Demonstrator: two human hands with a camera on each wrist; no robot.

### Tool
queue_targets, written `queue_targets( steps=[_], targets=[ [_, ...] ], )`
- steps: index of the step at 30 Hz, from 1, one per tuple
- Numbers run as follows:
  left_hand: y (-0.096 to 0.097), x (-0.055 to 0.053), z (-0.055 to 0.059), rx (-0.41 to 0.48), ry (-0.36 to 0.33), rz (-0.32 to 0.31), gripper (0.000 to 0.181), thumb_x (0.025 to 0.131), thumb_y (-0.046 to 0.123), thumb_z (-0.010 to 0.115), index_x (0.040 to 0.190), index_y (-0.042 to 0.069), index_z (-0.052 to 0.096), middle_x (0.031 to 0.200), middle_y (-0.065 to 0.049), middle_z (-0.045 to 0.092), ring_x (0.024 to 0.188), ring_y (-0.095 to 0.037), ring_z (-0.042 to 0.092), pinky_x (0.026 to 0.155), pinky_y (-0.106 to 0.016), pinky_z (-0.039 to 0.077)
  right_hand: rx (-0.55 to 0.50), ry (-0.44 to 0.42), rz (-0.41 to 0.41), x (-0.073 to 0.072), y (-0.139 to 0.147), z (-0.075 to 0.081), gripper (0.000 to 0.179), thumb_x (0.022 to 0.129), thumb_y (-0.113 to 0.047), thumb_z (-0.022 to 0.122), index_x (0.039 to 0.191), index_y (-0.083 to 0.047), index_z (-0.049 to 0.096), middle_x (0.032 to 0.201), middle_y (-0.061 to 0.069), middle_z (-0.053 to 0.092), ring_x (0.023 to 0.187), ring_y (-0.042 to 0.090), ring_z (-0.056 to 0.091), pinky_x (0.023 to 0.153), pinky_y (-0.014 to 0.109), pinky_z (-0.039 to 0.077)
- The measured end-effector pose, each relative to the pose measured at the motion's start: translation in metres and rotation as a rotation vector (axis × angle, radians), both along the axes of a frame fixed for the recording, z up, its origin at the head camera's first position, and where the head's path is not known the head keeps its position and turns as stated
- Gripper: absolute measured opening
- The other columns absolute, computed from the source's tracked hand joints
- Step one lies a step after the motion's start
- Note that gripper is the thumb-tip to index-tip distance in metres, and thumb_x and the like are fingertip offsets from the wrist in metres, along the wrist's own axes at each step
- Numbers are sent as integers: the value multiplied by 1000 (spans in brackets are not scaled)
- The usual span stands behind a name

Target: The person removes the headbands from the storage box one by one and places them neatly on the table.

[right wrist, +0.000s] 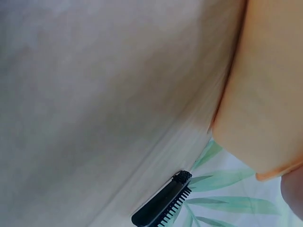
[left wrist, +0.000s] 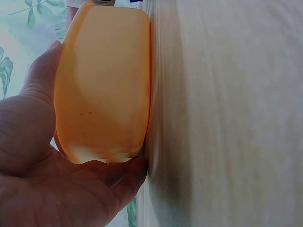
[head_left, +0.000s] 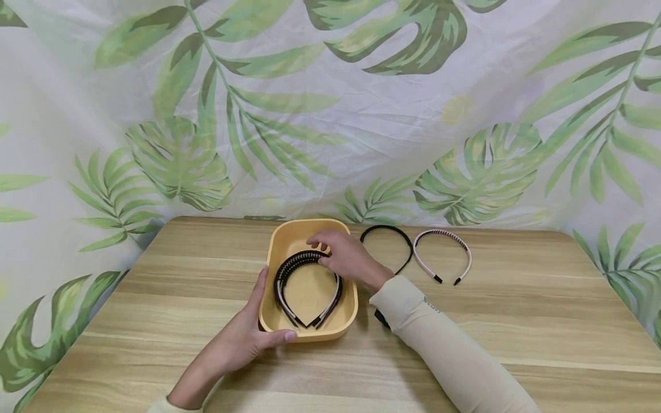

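Several nested headbands, black and pale with toothed inner edges (head_left: 296,261), lie in a yellow plastic bin (head_left: 351,315), their tips toward its near end. My left hand (head_left: 242,335) grips the bin's near left corner, thumb over the near rim and fingers along the left side. In the left wrist view the hand (left wrist: 61,184) curls around the bin's end (left wrist: 102,71). My right hand (head_left: 346,255) reaches into the bin over the headbands' upper right. Its thumb is by the band, with loosely bent fingers apart from it; the right wrist view hides the contact.
Right of the bin lie a black headband (head_left: 387,226) and a pale pink headband with black tips (head_left: 469,252). A black toothed piece (right wrist: 163,203) lies near the right sleeve (head_left: 439,338). Behind the wooden table (head_left: 206,258) hangs a leaf-print cloth (head_left: 377,115).
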State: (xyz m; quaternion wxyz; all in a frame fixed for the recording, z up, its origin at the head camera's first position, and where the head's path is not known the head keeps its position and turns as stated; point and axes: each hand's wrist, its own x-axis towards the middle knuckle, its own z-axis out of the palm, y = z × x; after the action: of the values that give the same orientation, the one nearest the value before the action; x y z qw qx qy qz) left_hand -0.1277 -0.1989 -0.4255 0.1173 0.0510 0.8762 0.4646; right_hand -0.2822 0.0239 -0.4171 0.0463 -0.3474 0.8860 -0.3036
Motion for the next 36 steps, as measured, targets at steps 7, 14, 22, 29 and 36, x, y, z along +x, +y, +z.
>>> queue_targets(
  steps=[7,14,22,29,36],
  targets=[
    [0,0,-1,12,-2,0,136,84,40,88,167,24,-19,176,-22,-2,152,-42,35,123,-58,26,20,-4,-10,1,-1,0,37,96,-3,73,133,-10,70,128,5,73,106,21,67,88,39,55],
    [0,0,-2,5,13,-3,135,85,40,88,167,25,-18,176,-22,0,151,-44,35,123,-59,26,29,7,-16,1,-1,-1,34,97,-2,71,130,-10,71,121,5,74,98,20,65,82,36,53],
    [0,0,-1,4,15,-10,135,85,38,87,167,23,-19,175,-24,1,149,-43,40,123,-59,28,34,41,-7,0,-1,-3,34,95,0,72,126,-12,75,119,4,76,96,19,66,84,37,54],
    [-1,0,-1,5,14,-7,135,86,38,87,167,22,-19,175,-23,2,151,-43,38,123,-59,26,48,77,9,0,-1,-2,32,94,1,72,122,-13,78,117,4,76,104,21,69,92,38,55],
    [0,0,-1,1,10,-6,135,86,38,87,167,23,-19,176,-22,2,151,-42,37,123,-59,27,38,75,6,0,-1,-2,31,95,2,71,121,-13,78,117,5,76,106,23,69,93,41,56]
  ],
)
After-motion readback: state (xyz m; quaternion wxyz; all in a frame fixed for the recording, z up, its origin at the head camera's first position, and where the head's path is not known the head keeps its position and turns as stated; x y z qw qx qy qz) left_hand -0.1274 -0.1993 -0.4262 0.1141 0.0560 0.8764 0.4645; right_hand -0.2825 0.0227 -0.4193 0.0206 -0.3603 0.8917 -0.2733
